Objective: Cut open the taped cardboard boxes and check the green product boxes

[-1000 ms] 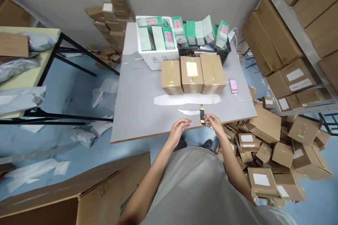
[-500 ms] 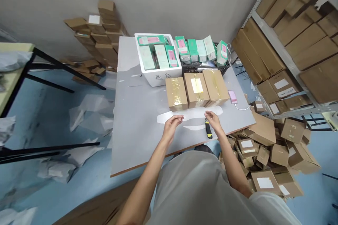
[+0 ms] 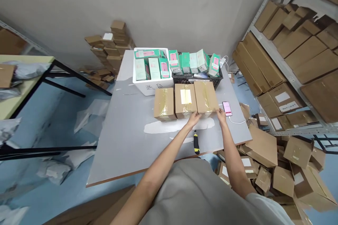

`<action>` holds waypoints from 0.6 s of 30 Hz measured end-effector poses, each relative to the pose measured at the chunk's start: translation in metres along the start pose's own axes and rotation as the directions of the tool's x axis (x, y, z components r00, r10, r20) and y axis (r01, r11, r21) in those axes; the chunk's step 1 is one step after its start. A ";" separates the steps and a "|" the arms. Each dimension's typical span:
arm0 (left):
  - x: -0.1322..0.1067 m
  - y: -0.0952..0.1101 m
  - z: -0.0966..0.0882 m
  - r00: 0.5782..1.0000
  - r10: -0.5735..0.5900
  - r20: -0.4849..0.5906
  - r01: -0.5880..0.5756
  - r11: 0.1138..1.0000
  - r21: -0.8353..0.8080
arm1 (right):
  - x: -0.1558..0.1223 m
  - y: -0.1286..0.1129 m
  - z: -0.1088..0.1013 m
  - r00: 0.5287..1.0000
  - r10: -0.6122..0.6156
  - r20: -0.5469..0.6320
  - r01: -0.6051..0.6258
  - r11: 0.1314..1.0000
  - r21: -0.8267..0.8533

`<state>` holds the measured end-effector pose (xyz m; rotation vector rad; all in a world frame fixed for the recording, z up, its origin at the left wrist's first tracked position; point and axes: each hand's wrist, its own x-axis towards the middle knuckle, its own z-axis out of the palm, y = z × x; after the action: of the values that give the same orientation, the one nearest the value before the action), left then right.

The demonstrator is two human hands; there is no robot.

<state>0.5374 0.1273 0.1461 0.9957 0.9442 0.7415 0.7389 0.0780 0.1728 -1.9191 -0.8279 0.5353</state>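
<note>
Three taped cardboard boxes stand in a row on the grey table (image 3: 126, 140). The rightmost cardboard box (image 3: 205, 95) is held at its near end from both sides. My left hand (image 3: 194, 119) has its fingers at the near left corner, close to the middle box (image 3: 185, 101), which bears a white label. My right hand (image 3: 221, 115) grips the near right corner. The left box (image 3: 164, 103) stands untouched. A black and yellow utility knife (image 3: 196, 143) lies on the table below my left hand.
Behind the boxes stand a white foam bin (image 3: 154, 86) and a black crate (image 3: 218, 81), both holding green and pink packages. A phone (image 3: 227, 108) with a cable lies right of my right hand. Shelving (image 3: 287, 74) and piled cartons (image 3: 264, 147) flank the table's right side.
Both hands have moved forward to the rightmost box and taken hold of its near corners. Before, they hovered apart over the table, in front of the row. The camera view has shifted.
</note>
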 end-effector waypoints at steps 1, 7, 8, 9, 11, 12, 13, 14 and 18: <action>0.002 -0.002 0.009 1.000 -0.011 -0.024 0.011 1.000 0.018 | 0.003 0.004 -0.001 1.000 0.011 -0.001 -0.011 1.000 -0.010; -0.044 -0.033 0.034 0.988 -0.134 -0.072 0.136 0.991 0.021 | -0.026 0.047 -0.032 0.991 0.098 -0.094 -0.107 0.990 -0.096; -0.059 -0.040 0.034 0.985 -0.166 -0.055 0.166 0.986 0.002 | -0.037 0.057 -0.043 0.989 0.106 -0.103 -0.118 0.986 -0.120; -0.074 -0.047 0.033 0.978 -0.208 -0.031 0.208 0.978 -0.025 | -0.048 0.066 -0.055 0.988 0.110 -0.108 -0.125 0.981 -0.150; -0.101 -0.059 0.032 0.949 -0.314 0.024 0.315 0.944 -0.097 | -0.061 0.079 -0.075 0.990 0.086 -0.113 -0.111 0.965 -0.236; -0.112 -0.065 0.032 0.928 -0.370 0.056 0.374 0.918 -0.135 | -0.061 0.080 -0.081 0.993 0.049 -0.107 -0.077 0.958 -0.275; -0.121 -0.070 0.034 0.902 -0.423 0.092 0.432 0.885 -0.171 | -0.054 0.078 -0.083 0.996 -0.007 -0.088 -0.020 0.952 -0.306; -0.128 -0.073 0.037 0.873 -0.470 0.133 0.488 0.850 -0.201 | -0.042 0.072 -0.081 0.995 -0.079 -0.059 0.056 0.945 -0.323; -0.130 -0.081 0.065 0.769 -0.568 0.292 0.638 0.712 -0.294 | 0.044 0.019 -0.031 0.908 -0.329 0.258 0.406 0.843 -0.353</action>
<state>0.5494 -0.0374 0.1265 0.3489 0.8527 0.2412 0.7953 0.0862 0.1694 -2.0148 -1.4926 0.3253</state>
